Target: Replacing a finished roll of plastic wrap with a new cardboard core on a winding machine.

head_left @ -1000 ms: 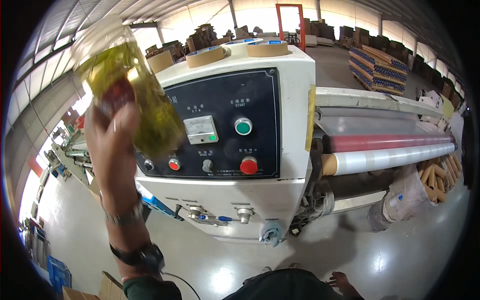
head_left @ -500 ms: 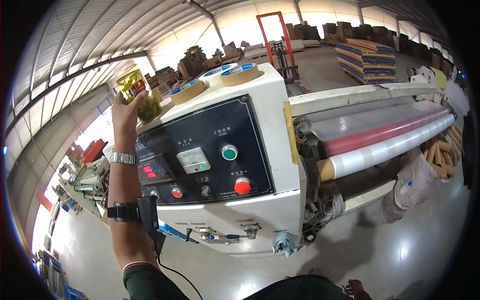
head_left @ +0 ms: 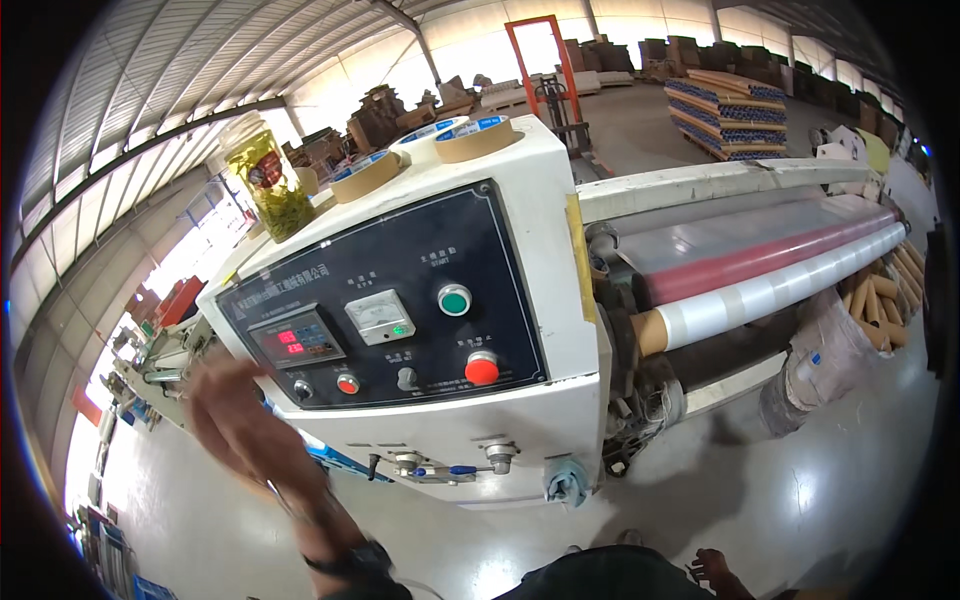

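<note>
A tall clear jar [head_left: 272,190] with yellow-green leafy contents stands on the top left of the white machine cabinet [head_left: 560,400]. My left hand [head_left: 235,410] is lower down, off the cabinet's left front corner and near the dark control panel [head_left: 410,330]. It is smeared by motion, so its fingers cannot be made out; the jar stands apart from it. Low at the bottom edge, my right hand [head_left: 712,567] hangs beside my body with its fingers apart and nothing visible in it.
Rolls of tan tape [head_left: 475,140] rest on the cabinet top. To the right, a film roll [head_left: 780,290] lies across the machine beside a red roller [head_left: 770,262]. Cardboard tubes [head_left: 880,310] and a plastic-wrapped bundle [head_left: 820,365] are beyond. A red lift frame [head_left: 570,70] stands behind.
My left hand has let go of the jar and swung down toward me. The jar stays on the cabinet top. My right hand remains low at my side.
</note>
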